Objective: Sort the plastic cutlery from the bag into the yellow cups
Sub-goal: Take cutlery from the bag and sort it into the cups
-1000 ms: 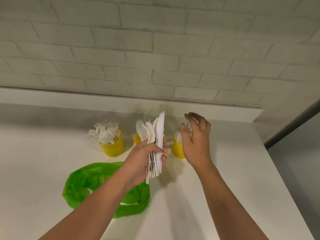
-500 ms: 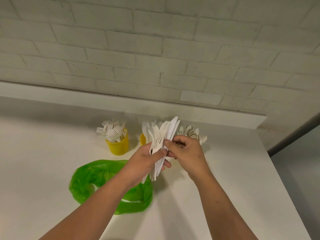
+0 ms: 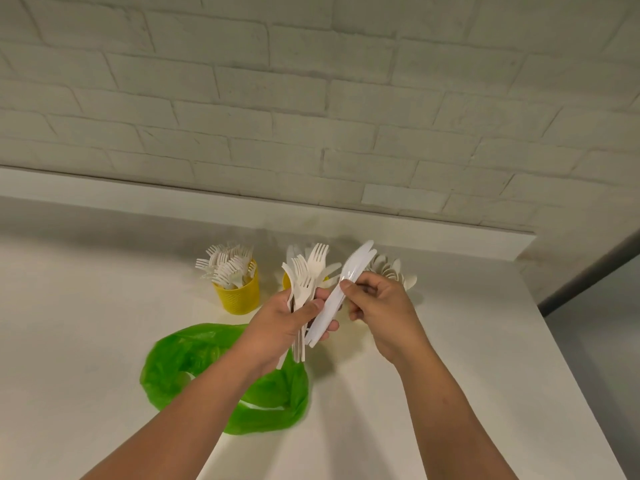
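Observation:
My left hand (image 3: pixel 281 320) grips a bunch of white plastic forks (image 3: pixel 306 275) above the counter. My right hand (image 3: pixel 382 304) pinches white plastic knives (image 3: pixel 346 282) that lean out of the same bunch. A yellow cup (image 3: pixel 239 294) packed with forks stands at the back left. A second yellow cup (image 3: pixel 286 280) is mostly hidden behind the held bunch. Spoons (image 3: pixel 391 270) stick up behind my right hand; their cup is hidden. The green plastic bag (image 3: pixel 194 362) lies crumpled under my left forearm.
The white counter (image 3: pixel 86 341) runs to a raised ledge (image 3: pixel 138 211) below a white brick wall. The counter's right edge (image 3: pixel 568 362) drops off to a darker floor.
My right hand came back from the spoon cup to the bunch and now pulls knives away from the forks to the right. The view has tilted slightly upward.

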A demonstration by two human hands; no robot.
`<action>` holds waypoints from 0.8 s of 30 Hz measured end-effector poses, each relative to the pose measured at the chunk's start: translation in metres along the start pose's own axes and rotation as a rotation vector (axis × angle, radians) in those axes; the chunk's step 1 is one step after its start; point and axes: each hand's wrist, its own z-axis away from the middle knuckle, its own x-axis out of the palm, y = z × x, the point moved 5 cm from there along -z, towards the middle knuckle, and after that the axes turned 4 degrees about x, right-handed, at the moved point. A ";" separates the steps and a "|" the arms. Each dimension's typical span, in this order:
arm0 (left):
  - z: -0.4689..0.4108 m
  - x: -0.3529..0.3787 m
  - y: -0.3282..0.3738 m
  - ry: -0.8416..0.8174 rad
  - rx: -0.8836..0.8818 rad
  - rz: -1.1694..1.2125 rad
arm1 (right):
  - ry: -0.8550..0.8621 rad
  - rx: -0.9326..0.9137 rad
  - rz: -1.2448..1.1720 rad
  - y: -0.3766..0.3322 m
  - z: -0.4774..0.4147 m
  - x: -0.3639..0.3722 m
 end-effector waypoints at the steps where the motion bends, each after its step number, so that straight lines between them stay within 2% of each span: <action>1: 0.000 0.000 0.000 0.004 0.003 -0.018 | -0.049 0.031 -0.023 0.001 -0.001 0.001; 8: -0.005 -0.012 -0.004 0.027 0.033 -0.105 | -0.195 0.147 -0.035 -0.005 -0.012 0.006; 14: -0.005 -0.018 -0.002 -0.030 0.031 -0.070 | -0.198 0.126 -0.007 -0.008 -0.019 0.016; 18: -0.004 -0.028 -0.006 0.013 -0.029 0.077 | -0.124 0.111 -0.092 -0.015 -0.027 0.009; 21: -0.005 -0.046 -0.006 0.110 -0.016 0.112 | 0.006 0.007 -0.160 -0.029 -0.033 -0.005; 24: -0.005 -0.058 -0.004 0.154 0.000 0.108 | 0.161 -0.134 -0.016 -0.039 -0.040 -0.018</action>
